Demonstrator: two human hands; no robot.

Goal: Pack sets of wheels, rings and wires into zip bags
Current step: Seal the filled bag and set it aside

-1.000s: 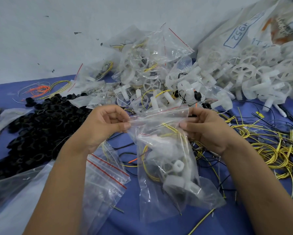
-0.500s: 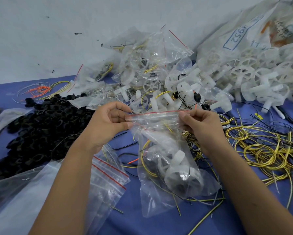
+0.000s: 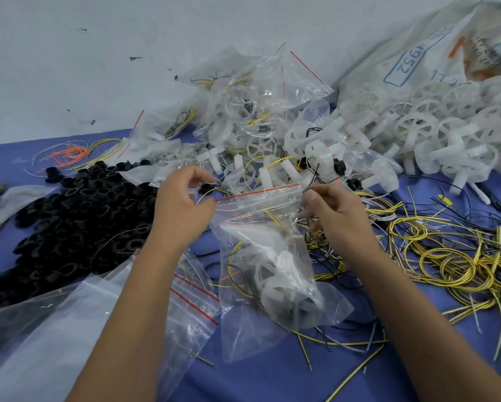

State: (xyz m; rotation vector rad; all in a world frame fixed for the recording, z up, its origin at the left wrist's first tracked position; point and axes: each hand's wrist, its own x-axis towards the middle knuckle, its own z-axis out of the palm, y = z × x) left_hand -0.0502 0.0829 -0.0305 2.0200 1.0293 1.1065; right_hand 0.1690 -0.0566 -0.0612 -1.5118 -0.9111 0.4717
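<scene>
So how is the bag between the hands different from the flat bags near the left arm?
The filled bag bulges with white wheels and wires; the flat bags look empty. The filled bag stands lifted, the flat bags lie stacked on the cloth. Both are clear with a red strip.

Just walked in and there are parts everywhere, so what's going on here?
A person is packing kits. Both hands, left hand and right hand, are at the red-striped top of a clear plastic zip bag already holding white plastic wheels and yellow wire. A heap of black rings lies to the left, loose yellow wires to the right.
</scene>
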